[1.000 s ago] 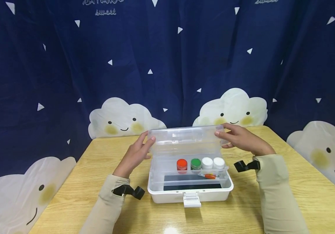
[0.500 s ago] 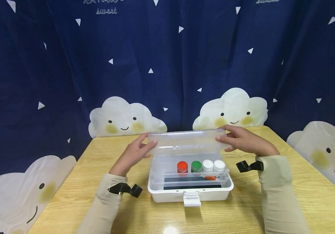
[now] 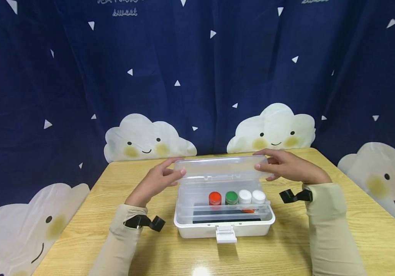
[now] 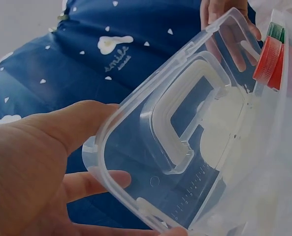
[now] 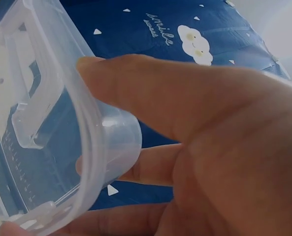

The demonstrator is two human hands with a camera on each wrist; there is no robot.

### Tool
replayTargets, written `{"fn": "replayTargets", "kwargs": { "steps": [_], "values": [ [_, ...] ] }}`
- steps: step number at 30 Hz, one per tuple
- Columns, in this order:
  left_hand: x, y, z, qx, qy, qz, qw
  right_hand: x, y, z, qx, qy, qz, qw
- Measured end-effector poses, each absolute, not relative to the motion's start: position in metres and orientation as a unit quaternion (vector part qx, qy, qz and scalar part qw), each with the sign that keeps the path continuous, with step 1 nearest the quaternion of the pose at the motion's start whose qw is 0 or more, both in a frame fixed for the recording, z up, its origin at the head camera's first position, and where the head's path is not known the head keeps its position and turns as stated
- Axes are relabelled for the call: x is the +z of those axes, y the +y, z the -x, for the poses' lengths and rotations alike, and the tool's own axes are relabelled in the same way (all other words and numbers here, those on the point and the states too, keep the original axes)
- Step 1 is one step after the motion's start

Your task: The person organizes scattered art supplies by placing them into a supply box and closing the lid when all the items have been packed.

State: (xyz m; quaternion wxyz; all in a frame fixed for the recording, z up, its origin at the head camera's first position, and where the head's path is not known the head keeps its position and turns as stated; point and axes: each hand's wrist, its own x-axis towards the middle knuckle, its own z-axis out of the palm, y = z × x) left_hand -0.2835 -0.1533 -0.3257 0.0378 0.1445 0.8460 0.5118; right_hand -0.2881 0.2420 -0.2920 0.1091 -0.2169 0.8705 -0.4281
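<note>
A clear plastic storage box with a white base (image 3: 201, 231) stands on the table, its lid (image 3: 221, 165) raised and leaning back. My left hand (image 3: 154, 182) grips the lid's left end, thumb on the near edge and fingers round the outside. At the opposite end my right hand (image 3: 288, 166) holds the lid the same way. A white handle (image 4: 173, 125) set in the lid shows in the left wrist view. On the box's clear inner tray (image 3: 197, 209) stand a red-lidded jar (image 3: 215, 198), a green-lidded jar (image 3: 231, 197) and two white-lidded jars (image 3: 245, 196).
A white latch (image 3: 226, 234) hangs down at the box's front. Below the tray, a small orange item (image 3: 248, 211) partly shows over a dark bottom. Behind the wooden table (image 3: 114, 188) hangs a dark blue curtain (image 3: 197, 69) printed with clouds.
The lid has tipped farther back and down, both hands following it, the right also shifting slightly outward. The inner tray and jars sit a little lower, covering more of the orange item.
</note>
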Motion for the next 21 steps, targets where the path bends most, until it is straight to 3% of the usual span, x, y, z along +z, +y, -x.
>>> {"fn": "replayTargets", "kwargs": {
  "steps": [21],
  "values": [
    [-0.3225, -0.1507, 0.2818, 0.526, 0.836, -0.156, 0.018, -0.2890, 0.2411, 0.2866, -0.435, 0.869, 0.212, 0.101]
  ]
}}
